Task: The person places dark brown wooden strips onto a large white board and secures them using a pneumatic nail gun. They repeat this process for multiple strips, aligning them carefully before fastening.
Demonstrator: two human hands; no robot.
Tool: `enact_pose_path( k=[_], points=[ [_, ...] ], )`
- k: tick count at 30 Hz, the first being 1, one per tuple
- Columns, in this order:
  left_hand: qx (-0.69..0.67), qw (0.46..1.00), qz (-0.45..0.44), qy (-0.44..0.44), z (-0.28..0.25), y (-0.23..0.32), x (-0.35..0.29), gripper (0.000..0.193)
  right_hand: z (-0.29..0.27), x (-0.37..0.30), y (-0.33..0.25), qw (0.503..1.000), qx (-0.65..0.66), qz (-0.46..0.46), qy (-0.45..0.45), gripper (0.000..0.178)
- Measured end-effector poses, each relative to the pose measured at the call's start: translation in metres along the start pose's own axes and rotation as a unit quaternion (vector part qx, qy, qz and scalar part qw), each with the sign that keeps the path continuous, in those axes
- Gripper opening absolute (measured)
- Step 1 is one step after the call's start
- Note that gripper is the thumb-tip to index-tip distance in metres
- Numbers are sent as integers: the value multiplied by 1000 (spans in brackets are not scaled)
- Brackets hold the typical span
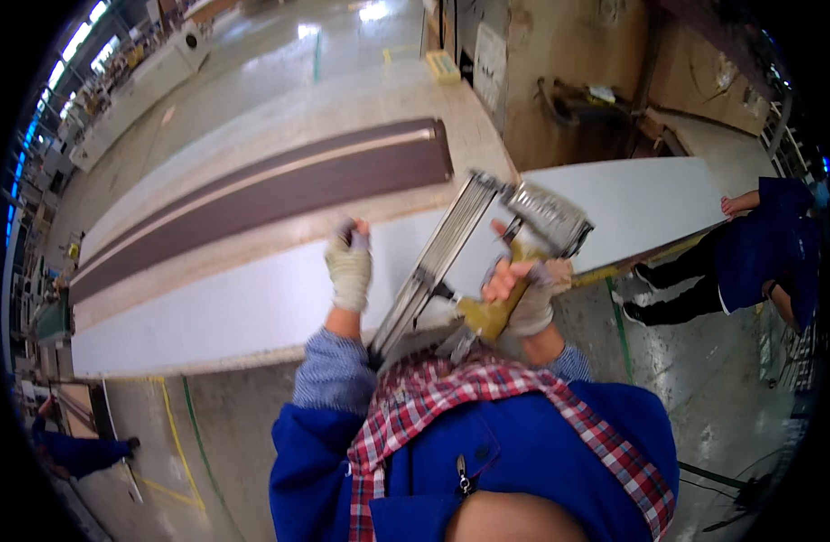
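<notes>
My right hand [530, 303], in a pale fingerless glove, grips the yellow handle of a nail gun [487, 314]. Its silver head [550, 219] points off to the right, and the long metal magazine [433, 262] slants down toward my waist. Left of the magazine, my left hand [350, 269] is raised over the white panel [252, 310], its gloved fingers curled in; whether anything small is inside them is hidden. Beyond it, a long dark brown board [316, 185] with a pale lengthwise strip lies on a light wooden surface [361, 113].
A yellowish block [443, 67] sits at the far edge of the wooden surface. To the right a person in blue [763, 257] stands with a hand by the panel's end. Another person in blue [85, 452] is at lower left. A large brown panel [573, 72] stands behind.
</notes>
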State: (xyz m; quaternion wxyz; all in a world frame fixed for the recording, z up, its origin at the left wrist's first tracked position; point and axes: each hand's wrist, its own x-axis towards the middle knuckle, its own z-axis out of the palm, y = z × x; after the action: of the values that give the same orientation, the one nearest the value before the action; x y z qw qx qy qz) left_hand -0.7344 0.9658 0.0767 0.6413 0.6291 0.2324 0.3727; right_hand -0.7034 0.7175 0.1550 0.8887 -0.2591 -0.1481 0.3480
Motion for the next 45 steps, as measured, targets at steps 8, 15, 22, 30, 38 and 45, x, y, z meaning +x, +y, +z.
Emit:
enact_pose_path(
  k=[8, 15, 22, 30, 38, 45],
  points=[
    [64, 987, -97, -107, -38, -70, -24, 17, -31, -24, -74, 993, -21, -98, 59, 61],
    [353, 892, 141, -245, 4, -96, -79, 15, -60, -77, -123, 975, -80, -181, 99, 66],
    [397, 873, 48, -280, 47, -104, -77, 18, -85, -168, -107, 916, -118, -288, 254, 66],
    [383, 874, 72, -290, 32, -122, -91, 15, -65, -287, -18, 860, -55, -324, 389, 65],
    [276, 919, -41, -278, -12, -129, -125, 12, -137, -396, 114, 781, 42, -303, 545, 67],
    [308, 618, 254, -677, 8, -156, -262, 23, -225, -439, 215, 781, 237, -171, 552, 17]
  ],
)
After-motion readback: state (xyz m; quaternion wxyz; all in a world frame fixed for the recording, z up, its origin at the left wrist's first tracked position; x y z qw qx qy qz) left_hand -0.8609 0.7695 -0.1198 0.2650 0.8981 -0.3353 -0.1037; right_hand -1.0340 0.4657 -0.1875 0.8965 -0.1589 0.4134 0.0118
